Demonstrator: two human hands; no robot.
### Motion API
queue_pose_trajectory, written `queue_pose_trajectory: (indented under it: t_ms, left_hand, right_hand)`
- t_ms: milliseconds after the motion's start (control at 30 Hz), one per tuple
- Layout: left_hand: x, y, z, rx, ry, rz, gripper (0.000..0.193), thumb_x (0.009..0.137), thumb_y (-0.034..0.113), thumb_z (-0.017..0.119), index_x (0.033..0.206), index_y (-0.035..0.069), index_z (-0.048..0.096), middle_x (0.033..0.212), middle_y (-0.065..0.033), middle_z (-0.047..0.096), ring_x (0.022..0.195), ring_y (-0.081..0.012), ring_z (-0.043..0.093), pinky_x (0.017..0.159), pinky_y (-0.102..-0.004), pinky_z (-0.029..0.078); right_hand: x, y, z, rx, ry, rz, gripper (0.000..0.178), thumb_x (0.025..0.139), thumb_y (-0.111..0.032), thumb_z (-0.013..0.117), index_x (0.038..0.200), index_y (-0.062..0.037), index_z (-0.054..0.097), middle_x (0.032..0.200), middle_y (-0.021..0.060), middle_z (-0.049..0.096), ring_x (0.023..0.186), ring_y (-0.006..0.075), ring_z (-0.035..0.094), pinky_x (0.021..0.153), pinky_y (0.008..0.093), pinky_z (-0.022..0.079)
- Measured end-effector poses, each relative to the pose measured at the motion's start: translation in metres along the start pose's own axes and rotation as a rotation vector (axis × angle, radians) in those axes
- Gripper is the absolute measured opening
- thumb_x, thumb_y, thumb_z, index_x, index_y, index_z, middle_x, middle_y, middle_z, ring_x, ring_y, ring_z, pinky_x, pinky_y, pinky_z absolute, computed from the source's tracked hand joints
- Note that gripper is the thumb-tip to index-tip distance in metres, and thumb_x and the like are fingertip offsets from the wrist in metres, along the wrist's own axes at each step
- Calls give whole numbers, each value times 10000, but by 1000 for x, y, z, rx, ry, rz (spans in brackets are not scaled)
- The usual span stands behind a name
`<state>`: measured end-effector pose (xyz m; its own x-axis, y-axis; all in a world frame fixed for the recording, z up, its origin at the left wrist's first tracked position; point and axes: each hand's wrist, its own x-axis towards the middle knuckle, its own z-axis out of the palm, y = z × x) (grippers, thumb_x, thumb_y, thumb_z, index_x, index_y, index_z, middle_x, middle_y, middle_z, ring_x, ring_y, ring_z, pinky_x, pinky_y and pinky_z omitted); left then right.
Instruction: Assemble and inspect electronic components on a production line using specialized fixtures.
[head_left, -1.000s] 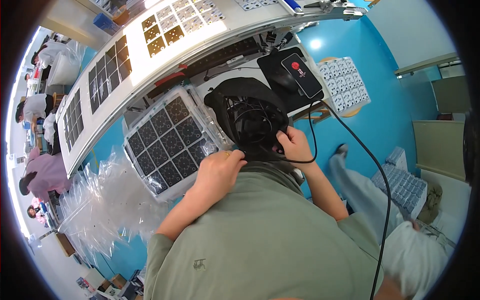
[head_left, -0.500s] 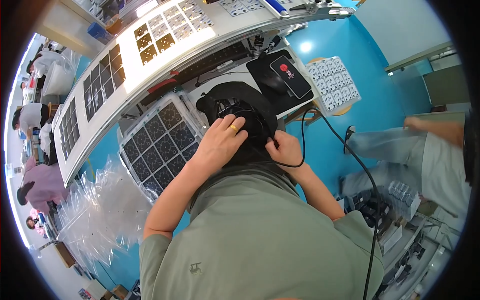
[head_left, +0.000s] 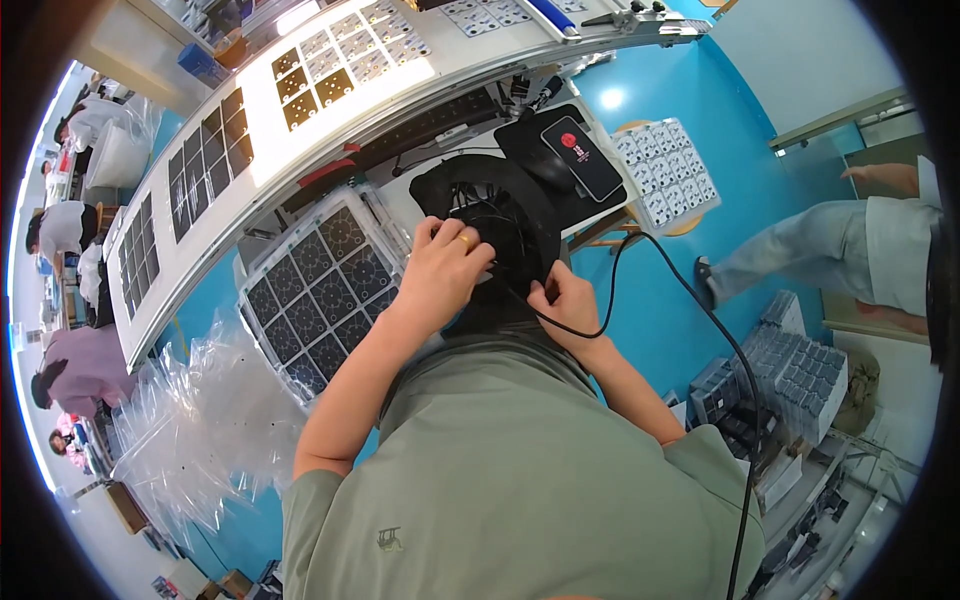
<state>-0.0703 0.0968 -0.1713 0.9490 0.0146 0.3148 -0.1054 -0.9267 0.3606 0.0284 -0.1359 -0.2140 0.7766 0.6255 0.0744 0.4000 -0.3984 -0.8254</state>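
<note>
A black fabric pouch-like thing [head_left: 543, 215] with a wide dark opening lies in front of my waist. Several thin dark cords show inside; its exact kind is unclear. My left hand [head_left: 445, 275], with a gold-coloured ring, is closed at the left side of the opening, fingers curled and their tips partly hidden. At the near right edge my right hand [head_left: 568, 308] is closed in a pinch on the black fabric. A black cable [head_left: 690, 290] leaves the pouch-like thing, passes by my right fingers, loops up and runs down along my right side.
A long white worktable [head_left: 262, 130] with panels of parts curves across the back. A phone [head_left: 580, 157] lies on a black mat. Gridded trays [head_left: 330, 280] stand left, above clear plastic bags [head_left: 210, 410]. Right are a tray of white parts [head_left: 665, 172], stacked trays [head_left: 800, 370] and another person [head_left: 840, 245].
My left hand has shifted slightly up and its fingers have moved at the opening. The pouch-like thing has moved slightly right. The person at the right has stepped, uncovering the stacked trays.
</note>
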Motion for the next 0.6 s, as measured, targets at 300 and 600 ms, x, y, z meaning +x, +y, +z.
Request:
queue_pose_trajectory:
  t_ms: [300, 600]
  left_hand:
    - [9, 25, 22, 10, 92, -138, 204, 825, 160, 889, 966, 141, 743, 1098, -51, 610, 1106, -288, 591, 959, -450, 446]
    - [5, 27, 9, -51, 209, -464, 622, 799, 319, 965, 1204, 42, 584, 1180, -151, 593, 1033, -372, 635, 842, -483, 548]
  right_hand:
    - [4, 0, -3, 57, -11, 2, 214, 929, -9, 725, 993, -39, 522, 643, 77, 480, 537, 168, 446, 522, 354, 373]
    - [40, -8, -23, -204, 259, -360, 259, 914, -126, 807, 1026, -19, 599, 910, 132, 586, 804, 274, 582, 714, 393, 476]
